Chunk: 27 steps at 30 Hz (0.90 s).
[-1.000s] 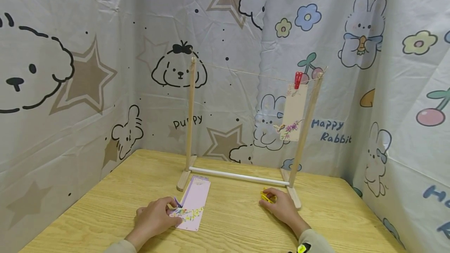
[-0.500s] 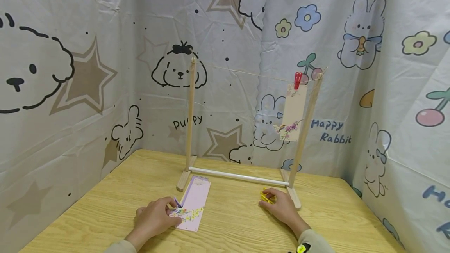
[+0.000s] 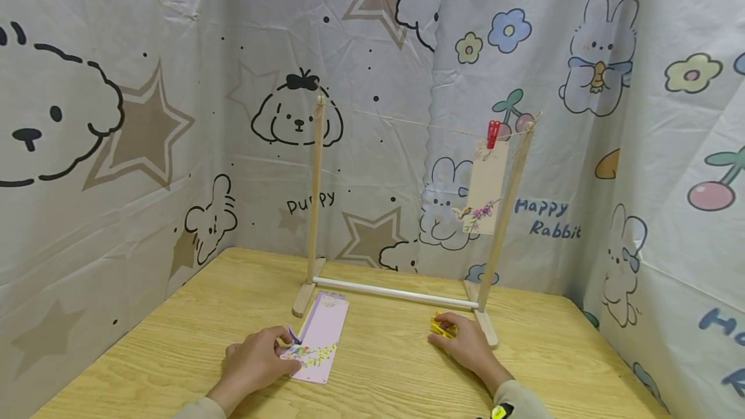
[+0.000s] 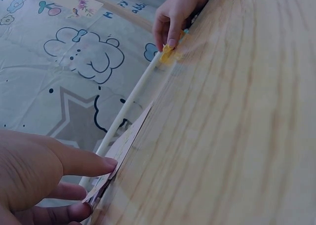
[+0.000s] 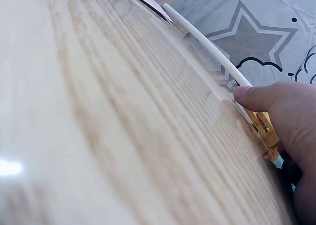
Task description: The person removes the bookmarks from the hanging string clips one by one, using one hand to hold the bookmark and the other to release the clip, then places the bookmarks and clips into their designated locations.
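My left hand [image 3: 256,357] grips the near left edge of a long pink bookmark [image 3: 327,322] printed with yellow flowers, its thumb on top. A purple one [image 3: 320,302] peeks out from under it, its edge curled up at my fingers. In the left wrist view the pink bookmark [image 4: 129,136] lies tilted near the table surface. To the right, my right hand [image 3: 465,340] pinches a yellow clothespin [image 3: 442,326] low over the table. A bit of teal [image 5: 278,162] shows beneath that hand in the right wrist view, mostly hidden.
Behind the hands stands a wooden frame, with a left post [image 3: 315,193], a right post [image 3: 506,218], a white bottom rod [image 3: 396,292] and a string [image 3: 401,118] across the top. Near the right post, a red clothespin [image 3: 493,134] holds a cream bookmark [image 3: 487,176] on the string.
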Tool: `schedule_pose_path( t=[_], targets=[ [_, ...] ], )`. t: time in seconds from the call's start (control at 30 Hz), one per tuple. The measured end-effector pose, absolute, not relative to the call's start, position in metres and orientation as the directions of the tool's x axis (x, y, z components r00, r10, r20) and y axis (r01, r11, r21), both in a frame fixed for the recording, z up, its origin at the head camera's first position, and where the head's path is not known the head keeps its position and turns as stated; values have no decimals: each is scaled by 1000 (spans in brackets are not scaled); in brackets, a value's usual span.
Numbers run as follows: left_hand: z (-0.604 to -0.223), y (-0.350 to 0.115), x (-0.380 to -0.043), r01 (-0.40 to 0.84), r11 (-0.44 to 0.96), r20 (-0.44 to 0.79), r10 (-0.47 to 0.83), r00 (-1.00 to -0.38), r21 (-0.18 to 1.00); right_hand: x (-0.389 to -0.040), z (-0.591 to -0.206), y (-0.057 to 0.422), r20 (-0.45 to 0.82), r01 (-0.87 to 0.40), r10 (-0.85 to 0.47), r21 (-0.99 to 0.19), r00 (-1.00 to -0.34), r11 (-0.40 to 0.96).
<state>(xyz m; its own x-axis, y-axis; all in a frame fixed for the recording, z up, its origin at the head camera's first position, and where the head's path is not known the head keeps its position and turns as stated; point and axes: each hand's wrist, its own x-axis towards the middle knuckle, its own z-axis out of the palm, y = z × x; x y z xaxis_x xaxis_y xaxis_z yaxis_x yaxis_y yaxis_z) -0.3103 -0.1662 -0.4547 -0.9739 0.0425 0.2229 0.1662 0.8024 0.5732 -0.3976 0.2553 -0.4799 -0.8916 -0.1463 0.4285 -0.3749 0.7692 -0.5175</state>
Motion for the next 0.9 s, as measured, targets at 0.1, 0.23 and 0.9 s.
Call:
schedule_pose_path(
  t=[0.1,0.23,0.9],
  targets=[
    [-455,-167,-310,168,804,226,43,-973,571,-397,-480,255,429,-380,-152,-518,-890,766],
    [-456,-167,-310,171,801,230,43,-972,573,-396,-480,255,432,-381,-150,-520,-889,765],
    [-456,-167,-312,178,778,235,40,-971,602,-400,-482,257,424,-378,-151,-523,-893,764]
  ],
)
